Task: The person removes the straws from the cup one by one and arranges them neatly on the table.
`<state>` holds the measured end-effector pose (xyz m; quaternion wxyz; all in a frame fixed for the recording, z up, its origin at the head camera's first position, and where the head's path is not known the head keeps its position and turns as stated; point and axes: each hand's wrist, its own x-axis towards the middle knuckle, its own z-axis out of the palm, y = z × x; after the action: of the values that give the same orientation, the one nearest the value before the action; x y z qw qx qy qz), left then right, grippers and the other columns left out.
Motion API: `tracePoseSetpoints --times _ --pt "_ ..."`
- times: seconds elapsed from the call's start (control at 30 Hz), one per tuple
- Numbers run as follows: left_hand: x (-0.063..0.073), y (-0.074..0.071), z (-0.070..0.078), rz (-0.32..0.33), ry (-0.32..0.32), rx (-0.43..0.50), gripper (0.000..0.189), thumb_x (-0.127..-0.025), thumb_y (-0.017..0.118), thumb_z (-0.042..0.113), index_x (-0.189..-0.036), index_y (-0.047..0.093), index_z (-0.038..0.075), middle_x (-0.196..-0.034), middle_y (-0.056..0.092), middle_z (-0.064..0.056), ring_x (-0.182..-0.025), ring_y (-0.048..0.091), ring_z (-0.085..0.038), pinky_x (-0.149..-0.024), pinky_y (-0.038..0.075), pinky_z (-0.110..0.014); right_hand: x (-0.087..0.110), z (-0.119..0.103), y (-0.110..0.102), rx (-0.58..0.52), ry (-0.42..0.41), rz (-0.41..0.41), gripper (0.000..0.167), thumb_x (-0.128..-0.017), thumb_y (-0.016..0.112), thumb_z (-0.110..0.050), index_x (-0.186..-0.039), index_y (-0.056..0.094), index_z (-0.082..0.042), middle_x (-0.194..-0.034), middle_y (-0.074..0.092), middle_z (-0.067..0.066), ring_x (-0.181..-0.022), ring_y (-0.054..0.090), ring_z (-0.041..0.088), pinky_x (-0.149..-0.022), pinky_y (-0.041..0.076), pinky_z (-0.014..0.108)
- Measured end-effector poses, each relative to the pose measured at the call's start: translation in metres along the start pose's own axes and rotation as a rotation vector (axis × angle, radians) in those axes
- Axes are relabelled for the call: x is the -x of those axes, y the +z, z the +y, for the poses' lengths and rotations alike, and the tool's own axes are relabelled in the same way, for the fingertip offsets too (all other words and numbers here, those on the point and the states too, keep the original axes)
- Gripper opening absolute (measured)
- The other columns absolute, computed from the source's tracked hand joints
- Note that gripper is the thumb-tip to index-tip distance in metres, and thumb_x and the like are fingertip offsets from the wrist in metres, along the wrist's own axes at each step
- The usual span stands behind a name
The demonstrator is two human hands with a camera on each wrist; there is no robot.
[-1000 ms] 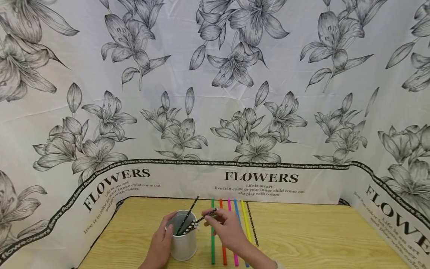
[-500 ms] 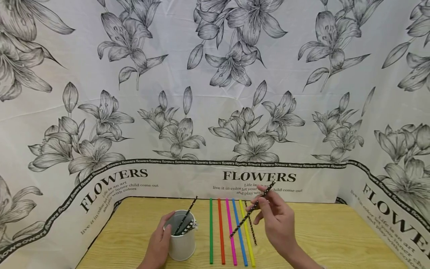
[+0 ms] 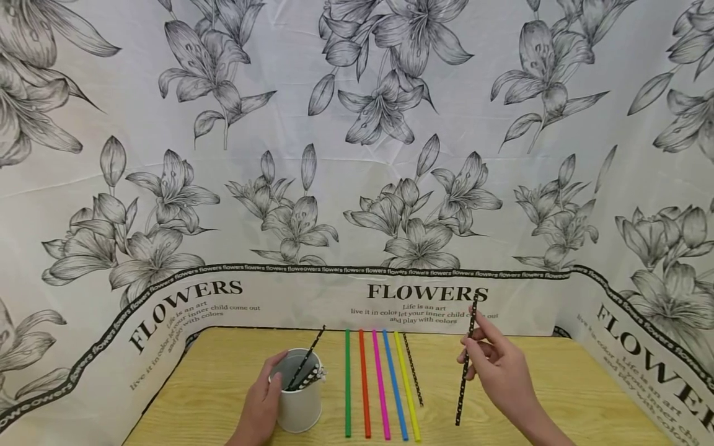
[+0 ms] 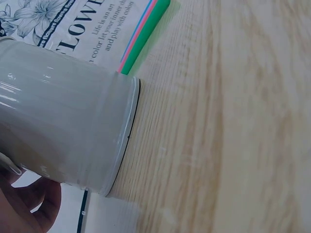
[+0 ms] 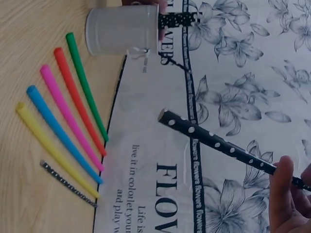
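Observation:
My left hand (image 3: pixel 262 396) holds the side of a small light-grey metal pail (image 3: pixel 301 410) standing on the table, its thumb at the rim. Inside the pail, one dark dotted straw (image 3: pixel 308 356) leans up past the rim, beside more black-and-white patterned ones. My right hand (image 3: pixel 502 368) pinches a black straw with white dots (image 3: pixel 462 393) between thumb and fingers, nearly upright, to the right of a row of straws. In the right wrist view the lower end of this dotted straw (image 5: pixel 214 141) points toward the pail side.
Left to right lie green (image 3: pixel 348 384), red (image 3: pixel 364 384), pink (image 3: pixel 382 384), blue (image 3: pixel 395 384) and yellow (image 3: pixel 407 384) straws, then a thin black dotted straw (image 3: pixel 413 370). A flower-printed cloth (image 3: pixel 312 297) borders the wooden table (image 3: pixel 558 390) at the back and sides.
My right hand has drawn the dotted straw out of the pail and carried it right, past the row, turning it more upright. My left hand stays on the pail.

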<state>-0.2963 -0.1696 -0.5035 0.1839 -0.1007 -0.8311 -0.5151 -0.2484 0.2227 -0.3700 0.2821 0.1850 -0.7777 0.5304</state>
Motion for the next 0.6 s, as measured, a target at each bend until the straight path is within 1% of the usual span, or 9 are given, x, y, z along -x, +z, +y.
tracePoseSetpoints --times 0.07,0.17,0.27,0.37,0.43,0.5,0.6 --pt "0.0 0.0 0.001 -0.003 -0.007 0.004 0.038 -0.106 0.035 0.018 -0.142 0.045 0.019 -0.132 0.057 -0.006 -0.125 0.05 -0.031 -0.101 0.036 -0.057 -0.004 0.01 -0.003 0.001 0.053 -0.032 0.054 -0.097 0.055 0.0 -0.146 0.034 0.005 -0.096 0.053 0.017 -0.069 0.064 0.014 -0.049 0.053 0.033" --pt "0.0 0.001 0.001 -0.005 -0.024 0.003 0.037 -0.106 0.035 0.019 -0.141 0.045 0.02 -0.132 0.057 -0.006 -0.125 0.049 -0.03 -0.101 0.036 -0.057 -0.012 0.03 -0.008 0.0 0.078 -0.06 0.05 -0.096 0.058 -0.003 -0.142 0.041 0.002 -0.096 0.057 0.019 -0.069 0.065 0.015 -0.049 0.053 0.035" --pt "-0.001 0.001 0.0 -0.005 -0.029 0.005 0.037 -0.105 0.035 0.019 -0.141 0.046 0.021 -0.132 0.057 -0.005 -0.125 0.049 -0.029 -0.102 0.036 -0.056 -0.018 0.053 -0.011 -0.006 0.116 -0.057 0.038 -0.095 0.061 -0.005 -0.13 0.048 0.0 -0.095 0.06 0.02 -0.067 0.066 0.018 -0.049 0.053 0.037" --pt "0.0 0.001 0.0 -0.007 -0.013 -0.001 0.037 -0.105 0.035 0.018 -0.141 0.045 0.02 -0.132 0.057 -0.006 -0.125 0.05 -0.03 -0.101 0.036 -0.057 -0.019 0.076 -0.012 -0.001 0.179 -0.043 0.027 -0.094 0.064 -0.007 -0.118 0.055 0.002 -0.094 0.061 0.019 -0.065 0.066 0.019 -0.048 0.052 0.038" --pt "0.0 0.001 -0.001 -0.004 -0.007 -0.005 0.037 -0.105 0.035 0.018 -0.141 0.046 0.02 -0.132 0.058 -0.005 -0.124 0.05 -0.029 -0.101 0.037 -0.057 -0.019 0.09 -0.012 0.019 0.216 -0.038 0.023 -0.093 0.065 -0.009 -0.112 0.059 0.002 -0.093 0.061 0.019 -0.063 0.065 0.019 -0.047 0.052 0.038" --pt "0.0 0.0 -0.001 -0.001 0.01 -0.016 0.037 -0.105 0.035 0.017 -0.141 0.046 0.019 -0.132 0.058 -0.006 -0.124 0.05 -0.03 -0.1 0.037 -0.057 -0.019 0.102 -0.011 0.038 0.25 -0.042 0.021 -0.092 0.066 -0.009 -0.11 0.062 0.002 -0.093 0.061 0.02 -0.063 0.064 0.017 -0.048 0.052 0.038" --pt "0.0 0.0 0.0 0.007 0.021 -0.018 0.037 -0.105 0.036 0.016 -0.141 0.046 0.019 -0.132 0.058 -0.006 -0.124 0.05 -0.03 -0.101 0.037 -0.057 -0.019 0.117 -0.007 0.07 0.279 -0.057 0.023 -0.091 0.066 -0.006 -0.113 0.063 0.001 -0.093 0.062 0.019 -0.064 0.064 0.017 -0.05 0.052 0.037"
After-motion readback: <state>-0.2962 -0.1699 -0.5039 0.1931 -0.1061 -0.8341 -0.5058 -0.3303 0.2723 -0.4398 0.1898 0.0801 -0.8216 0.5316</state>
